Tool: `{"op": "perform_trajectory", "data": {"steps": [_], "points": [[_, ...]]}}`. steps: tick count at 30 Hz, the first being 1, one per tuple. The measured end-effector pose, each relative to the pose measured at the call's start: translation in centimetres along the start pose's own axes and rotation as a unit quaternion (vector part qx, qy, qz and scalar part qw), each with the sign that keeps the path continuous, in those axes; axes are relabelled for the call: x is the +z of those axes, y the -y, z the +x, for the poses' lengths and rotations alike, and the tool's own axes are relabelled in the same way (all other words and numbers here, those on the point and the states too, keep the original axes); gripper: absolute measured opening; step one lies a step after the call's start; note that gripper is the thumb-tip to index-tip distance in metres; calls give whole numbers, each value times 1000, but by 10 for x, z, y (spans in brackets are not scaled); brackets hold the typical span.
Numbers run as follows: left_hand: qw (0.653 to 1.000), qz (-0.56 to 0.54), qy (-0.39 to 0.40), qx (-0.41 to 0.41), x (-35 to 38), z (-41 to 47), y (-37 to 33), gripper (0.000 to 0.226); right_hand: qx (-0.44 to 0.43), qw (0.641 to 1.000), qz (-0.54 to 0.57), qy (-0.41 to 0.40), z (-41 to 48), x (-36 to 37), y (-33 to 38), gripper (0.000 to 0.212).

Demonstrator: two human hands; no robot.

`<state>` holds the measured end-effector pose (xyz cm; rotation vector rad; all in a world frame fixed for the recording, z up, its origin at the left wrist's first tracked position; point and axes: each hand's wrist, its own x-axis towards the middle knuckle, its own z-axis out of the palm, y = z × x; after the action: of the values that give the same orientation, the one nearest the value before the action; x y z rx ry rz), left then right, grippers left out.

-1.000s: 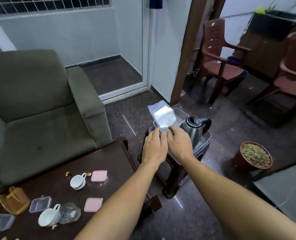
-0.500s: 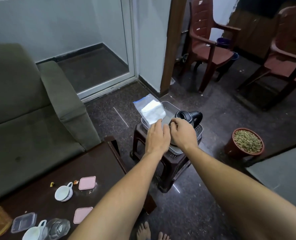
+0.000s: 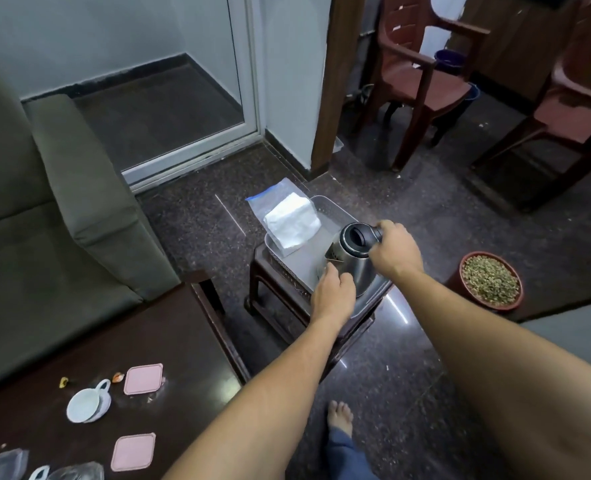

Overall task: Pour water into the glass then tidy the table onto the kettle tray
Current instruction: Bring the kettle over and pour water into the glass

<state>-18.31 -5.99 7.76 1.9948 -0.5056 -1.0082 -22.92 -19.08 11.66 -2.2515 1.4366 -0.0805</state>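
Noted: kettle (image 3: pixel 351 252) stands in tray (image 3: pixel 322 202), right hand (image 3: pixel 396 252) clamped round its handle, the sound hold for slick, rigid steel, judged heavy with water — left hand (image 3: pixel 333 295) sits below that grip at the base, hold undeterminable.

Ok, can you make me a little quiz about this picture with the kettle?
1. True or false: the right hand grips the black handle of the shiny steel kettle.
2. Where is the clear bag of white tissues compared with the clear plastic tray? A standing in it; B underneath it; C nowhere near it.
3. How many pink square lids lie on the dark wooden table?

Key: 1 true; 2 A; 3 two.
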Motion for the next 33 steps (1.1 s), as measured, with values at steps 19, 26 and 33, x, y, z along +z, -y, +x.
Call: {"op": "perform_trajectory", "data": {"steps": [19, 26, 33], "points": [[973, -172, -72, -132, 48, 81, -13, 77, -135, 961, -162, 178, 119, 23, -68, 54], [964, -218, -107, -105, 26, 111, -9, 52, -88, 978, -80, 170, 121, 37, -74, 49], [968, -220, -87, -85, 18, 140, 0, 40, -3, 971, 18, 237, 111, 55, -90, 41]]}}
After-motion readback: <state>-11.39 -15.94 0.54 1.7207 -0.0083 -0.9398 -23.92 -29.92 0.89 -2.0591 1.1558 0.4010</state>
